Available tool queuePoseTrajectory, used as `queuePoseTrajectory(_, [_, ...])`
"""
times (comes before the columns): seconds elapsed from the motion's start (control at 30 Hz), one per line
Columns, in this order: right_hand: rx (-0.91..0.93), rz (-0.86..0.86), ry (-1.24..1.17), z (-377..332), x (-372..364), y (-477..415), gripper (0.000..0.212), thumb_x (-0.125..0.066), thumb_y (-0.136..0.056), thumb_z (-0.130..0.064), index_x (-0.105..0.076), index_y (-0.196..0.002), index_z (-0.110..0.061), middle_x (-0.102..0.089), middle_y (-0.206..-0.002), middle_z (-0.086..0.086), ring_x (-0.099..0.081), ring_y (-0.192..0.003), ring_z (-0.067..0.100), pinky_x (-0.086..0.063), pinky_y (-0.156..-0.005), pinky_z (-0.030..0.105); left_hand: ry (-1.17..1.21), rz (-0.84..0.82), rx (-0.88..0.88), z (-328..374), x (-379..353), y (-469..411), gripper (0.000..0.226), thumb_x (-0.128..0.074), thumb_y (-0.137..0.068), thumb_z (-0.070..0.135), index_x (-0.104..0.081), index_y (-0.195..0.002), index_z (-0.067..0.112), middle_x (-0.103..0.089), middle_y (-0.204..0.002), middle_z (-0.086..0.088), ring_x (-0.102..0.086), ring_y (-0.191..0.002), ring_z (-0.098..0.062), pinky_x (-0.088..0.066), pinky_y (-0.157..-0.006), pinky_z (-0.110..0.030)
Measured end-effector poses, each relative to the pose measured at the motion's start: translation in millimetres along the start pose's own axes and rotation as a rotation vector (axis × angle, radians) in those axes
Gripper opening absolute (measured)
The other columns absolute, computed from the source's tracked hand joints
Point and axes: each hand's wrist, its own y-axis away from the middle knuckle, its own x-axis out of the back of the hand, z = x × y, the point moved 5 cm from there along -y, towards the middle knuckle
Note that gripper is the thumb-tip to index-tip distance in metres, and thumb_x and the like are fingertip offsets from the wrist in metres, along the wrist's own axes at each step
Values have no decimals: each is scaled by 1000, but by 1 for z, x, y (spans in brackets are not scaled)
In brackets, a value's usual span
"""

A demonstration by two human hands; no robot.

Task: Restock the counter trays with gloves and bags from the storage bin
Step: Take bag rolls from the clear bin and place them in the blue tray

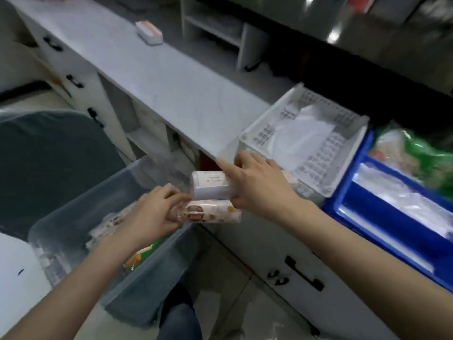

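Between bin and counter edge: right hand [257,185] clasps white packet [210,185], left hand [154,212] clasps printed packet [213,213] just below it | right of the grips: white tray [316,182] with clear bags, then blue tray [367,209] | below-left: translucent storage bin [81,209] | grey counter [152,77], tiled floor.

The storage bin [73,217] sits below and left of the left hand [152,214] — the right hand [257,185] is just right of it. Beyond the right hand a perforated tray [343,177] rests on the counter [159,82] — a second tray [367,212] farther right.
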Motion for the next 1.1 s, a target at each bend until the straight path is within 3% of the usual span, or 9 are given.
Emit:
queuePoseTrajectory(0.13, [-175,45,55,71,38,85,79,-69,-71,-39,-28,-138,-35,-45,-113,1,-46,-100,23,-42,-75,39,-37,-5,-235,97,8,-19,62,-79,-69,30,-58,-127,28,-55,-112,5,-52,-100,-17,-48,-81,-39])
queuePoseTrajectory(0.23, [-324,35,57,121,53,140,82,-69,-72,-40,-28,-143,-35,-43,-117,2,-44,-106,24,-43,-78,40,-62,-27,-398,167,9,-38,62,-77,-69,28,-58,-128,26,-55,-112,6,-52,-99,-15,-44,-81,-30])
queuePoseTrajectory(0.37, [-513,0,20,179,56,201,76,-69,-74,-37,-34,-141,-34,-42,-117,3,-43,-111,26,-39,-77,37,-18,-84,-547,243,5,-63,65,-79,-67,25,-58,-129,25,-56,-111,1,-53,-101,-17,-45,-87,-35])
queuePoseTrajectory(0.5, [-635,-53,-37,221,41,235,76,-72,-73,-38,-37,-140,-32,-44,-115,3,-45,-107,25,-47,-80,40,-69,-142,-688,296,-9,-84,64,-77,-70,30,-56,-130,27,-54,-114,2,-52,-103,-16,-45,-88,-32])
queuePoseTrajectory(0.67, [-663,-140,-142,245,6,224,78,-77,-70,-39,-41,-138,-28,-45,-116,6,-48,-106,27,-50,-79,42,-133,-208,-762,324,-32,-105,66,-76,-71,36,-52,-133,31,-52,-115,3,-49,-103,-16,-45,-89,-36])
queuePoseTrajectory(0.8, [-657,-188,-177,252,-22,207,67,-76,-68,-43,-49,-127,-26,-47,-111,6,-53,-101,29,-48,-72,37,-136,-229,-790,321,-43,-115,66,-73,-71,40,-49,-132,37,-51,-114,6,-48,-103,-13,-46,-88,-35])
queuePoseTrajectory(0.9, [-692,-165,-199,258,-35,205,68,-73,-73,-42,-45,-134,-29,-50,-115,6,-55,-103,29,-45,-70,35,-115,-236,-794,317,-46,-123,65,-73,-72,42,-48,-132,37,-49,-115,10,-46,-104,-9,-45,-90,-32])
queuePoseTrajectory(1.1, [-754,-53,-313,265,-37,242,66,-73,-75,-42,-47,-134,-30,-50,-125,-1,-50,-111,22,-50,-85,38,-73,-248,-814,318,-51,-135,67,-72,-75,43,-45,-136,38,-47,-117,12,-41,-103,-3,-42,-92,-25])
